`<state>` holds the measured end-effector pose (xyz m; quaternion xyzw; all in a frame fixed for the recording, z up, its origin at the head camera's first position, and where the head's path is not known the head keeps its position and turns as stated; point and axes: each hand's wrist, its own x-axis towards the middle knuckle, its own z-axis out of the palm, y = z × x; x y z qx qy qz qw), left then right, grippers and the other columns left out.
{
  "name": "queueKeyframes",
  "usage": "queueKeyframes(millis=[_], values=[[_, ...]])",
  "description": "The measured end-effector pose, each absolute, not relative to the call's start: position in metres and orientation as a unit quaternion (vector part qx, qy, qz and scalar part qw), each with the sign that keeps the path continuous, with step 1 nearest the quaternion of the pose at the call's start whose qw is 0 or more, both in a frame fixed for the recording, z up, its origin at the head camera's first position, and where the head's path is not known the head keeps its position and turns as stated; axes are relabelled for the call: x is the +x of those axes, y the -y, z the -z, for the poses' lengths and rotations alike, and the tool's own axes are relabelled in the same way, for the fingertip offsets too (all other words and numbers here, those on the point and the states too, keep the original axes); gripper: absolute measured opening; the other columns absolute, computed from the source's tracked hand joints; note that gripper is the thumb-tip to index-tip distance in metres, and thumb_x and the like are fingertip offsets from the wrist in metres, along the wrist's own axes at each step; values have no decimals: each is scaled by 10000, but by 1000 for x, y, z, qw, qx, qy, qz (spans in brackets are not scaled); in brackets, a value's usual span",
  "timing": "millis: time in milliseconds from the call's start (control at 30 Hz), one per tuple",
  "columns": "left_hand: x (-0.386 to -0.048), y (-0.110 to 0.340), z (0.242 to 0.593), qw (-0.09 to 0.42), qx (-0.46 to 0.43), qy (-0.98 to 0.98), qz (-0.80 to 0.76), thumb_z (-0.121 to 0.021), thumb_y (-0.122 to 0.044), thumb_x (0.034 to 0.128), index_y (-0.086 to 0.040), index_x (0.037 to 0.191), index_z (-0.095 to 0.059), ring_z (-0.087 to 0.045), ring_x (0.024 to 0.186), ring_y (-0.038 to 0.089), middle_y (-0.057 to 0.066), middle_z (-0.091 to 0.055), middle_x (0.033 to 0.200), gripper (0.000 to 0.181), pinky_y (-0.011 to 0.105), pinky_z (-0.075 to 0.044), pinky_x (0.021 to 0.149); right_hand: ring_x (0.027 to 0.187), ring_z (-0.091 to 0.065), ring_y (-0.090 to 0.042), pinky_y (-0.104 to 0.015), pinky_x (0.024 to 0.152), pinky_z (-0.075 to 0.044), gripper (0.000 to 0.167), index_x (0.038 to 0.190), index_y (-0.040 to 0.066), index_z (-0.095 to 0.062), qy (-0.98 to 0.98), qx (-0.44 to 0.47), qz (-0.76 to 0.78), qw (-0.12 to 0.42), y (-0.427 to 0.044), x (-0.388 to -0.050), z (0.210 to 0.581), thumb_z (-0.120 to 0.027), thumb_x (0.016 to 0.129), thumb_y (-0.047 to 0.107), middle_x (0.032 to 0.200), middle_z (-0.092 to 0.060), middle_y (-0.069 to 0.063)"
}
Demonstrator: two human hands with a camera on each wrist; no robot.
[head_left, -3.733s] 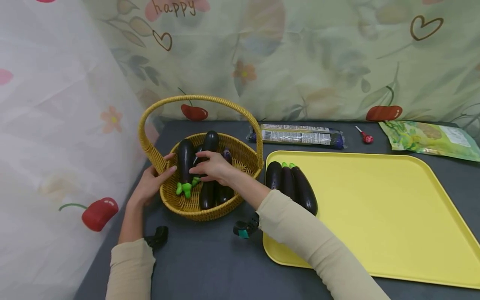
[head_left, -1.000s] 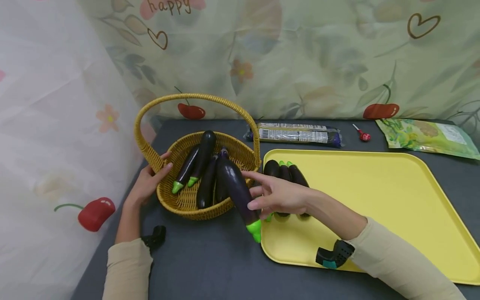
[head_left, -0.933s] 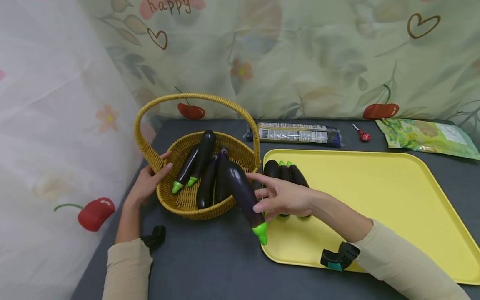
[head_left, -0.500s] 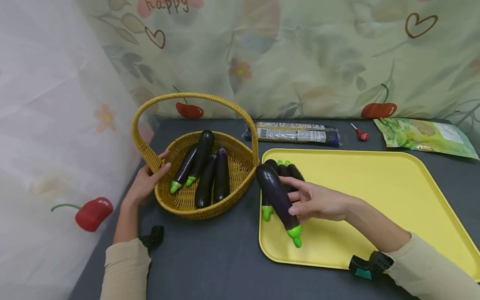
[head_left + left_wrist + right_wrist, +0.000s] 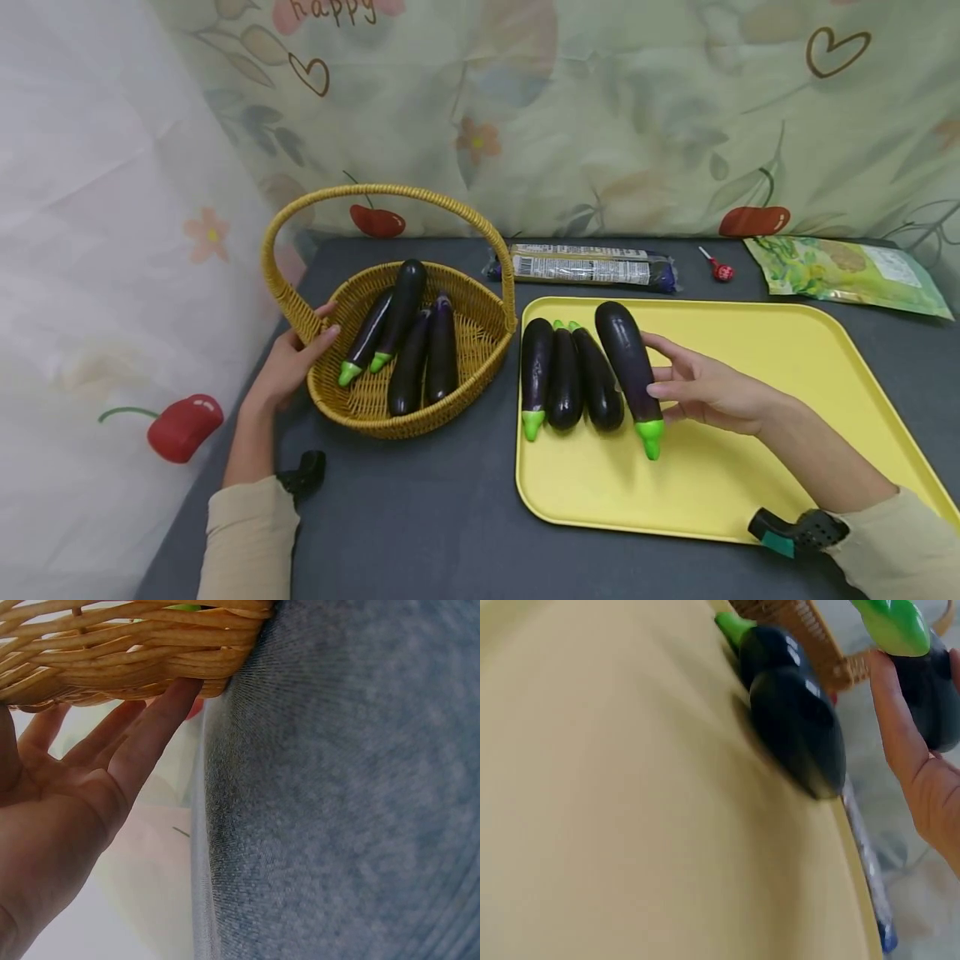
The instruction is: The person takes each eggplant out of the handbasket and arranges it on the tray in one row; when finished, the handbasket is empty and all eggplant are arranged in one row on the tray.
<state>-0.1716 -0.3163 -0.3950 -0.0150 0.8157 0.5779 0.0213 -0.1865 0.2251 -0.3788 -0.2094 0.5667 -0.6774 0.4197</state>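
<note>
We see the right hand [image 5: 708, 390] pinching 1 dark purple eggplant [image 5: 628, 358] between its thumb and fingers, the fingers parted only as far as the fruit's thickness. The eggplant hangs above the left part of a yellow tray [image 5: 757, 467], tilted, its bright green cap toward the near side; in the right wrist view we find it raised clear of the tray.

Just beside it, on the tray, we count 3 more eggplants [image 5: 566, 383] lying side by side along the left edge. The leftmost has its green cap toward the near side, while the other 2 have green ends pointing away.

To the left of the tray stands a woven basket [image 5: 491, 367] with a tall arched handle [image 5: 390, 191]. We see the left hand [image 5: 292, 362] holding its left side near the foot of the handle, thumb over the rim and fingers spread against the outer wall. Inside we count 4 eggplants [image 5: 409, 371], 2 with green caps toward the near side.

Behind the tray, on the dark table [image 5: 420, 517], we see a long plastic-wrapped package [image 5: 585, 265], a red lollipop [image 5: 722, 272] and a green bag [image 5: 847, 271].
</note>
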Motion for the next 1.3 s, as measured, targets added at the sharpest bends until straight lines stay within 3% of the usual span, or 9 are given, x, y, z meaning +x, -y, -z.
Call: queueKeyframes(millis=[267, 600, 767, 1000, 1300], values=[[-171, 318, 393, 24, -23, -823, -567, -554, -453, 946, -173, 1522, -274, -361, 1300, 317, 175, -333, 1481, 699, 157, -437, 801, 1104, -568, -243, -443, 898, -459, 814, 1502, 159, 188, -588, -149, 678, 416, -250, -205, 399, -446, 1007, 36, 1304, -485, -119], [-172, 317, 396, 28, -30, -826, -563, -556, -448, 947, -195, 1524, -270, -362, 1301, 301, 161, -327, 1488, 692, 167, -435, 807, 1086, -567, -258, -483, 899, -449, 830, 1520, 180, 132, -606, -94, 661, 433, -242, -220, 415, -496, 992, 48, 1340, -401, -185], [-173, 316, 395, 27, -29, -824, -565, -560, -442, 947, -208, 1523, -271, -355, 1306, 285, 139, -327, 1493, 686, 164, -430, 815, 1069, -587, -252, -461, 881, -466, 833, 1521, 149, 125, -609, -98, 654, 438, -238, -222, 414, -508, 988, 52, 1333, -430, -191], [-172, 316, 394, 26, -23, -823, -567, -555, -442, 948, -198, 1523, -270, -352, 1309, 310, 165, -319, 1491, 686, 156, -436, 800, 1067, -589, -272, -443, 856, -485, 821, 1531, 106, 70, -657, -92, 617, 423, -227, -223, 407, -544, 988, 152, 1444, -269, -278], [-172, 317, 395, 28, -27, -823, -567, -558, -451, 945, -199, 1523, -272, -357, 1304, 314, 176, -320, 1486, 692, 158, -439, 795, 1072, -551, -259, -433, 901, -459, 880, 1513, -23, -25, -745, -98, 544, 374, -216, -220, 397, -636, 937, 240, 1352, -345, -296]])
